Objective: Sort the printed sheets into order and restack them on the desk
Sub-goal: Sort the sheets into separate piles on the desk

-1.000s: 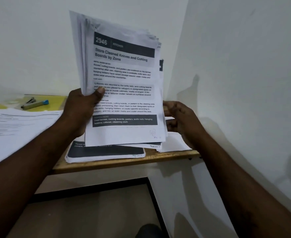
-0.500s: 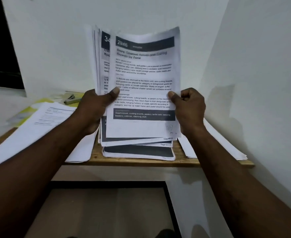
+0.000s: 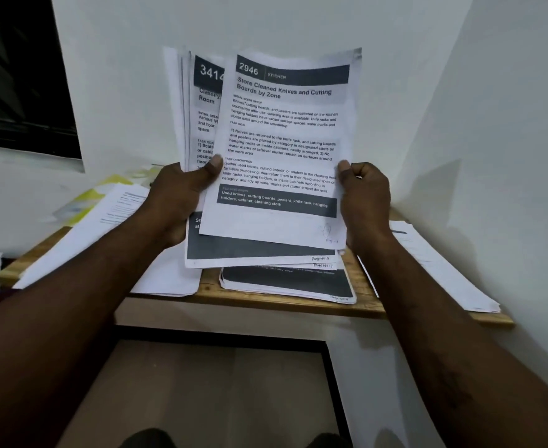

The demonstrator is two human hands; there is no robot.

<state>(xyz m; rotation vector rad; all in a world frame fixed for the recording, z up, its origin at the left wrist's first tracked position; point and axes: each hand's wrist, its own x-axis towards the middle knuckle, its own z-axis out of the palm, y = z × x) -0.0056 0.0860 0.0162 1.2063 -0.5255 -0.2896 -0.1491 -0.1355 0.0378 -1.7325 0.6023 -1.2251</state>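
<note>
The left forearm (image 3: 72, 302) and right forearm (image 3: 444, 318), in the lower left and lower right of the frame, are bare up to the left hand (image 3: 175, 205) and right hand (image 3: 368, 202). Fine hairs show on the right forearm. At the bottom edge sit two dark rounded shapes (image 3: 146, 438), too dim to identify.

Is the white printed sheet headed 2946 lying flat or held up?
Held up, nearly upright: the white printed sheet headed 2946 is pinched by the right hand, above the wooden desk.
</note>
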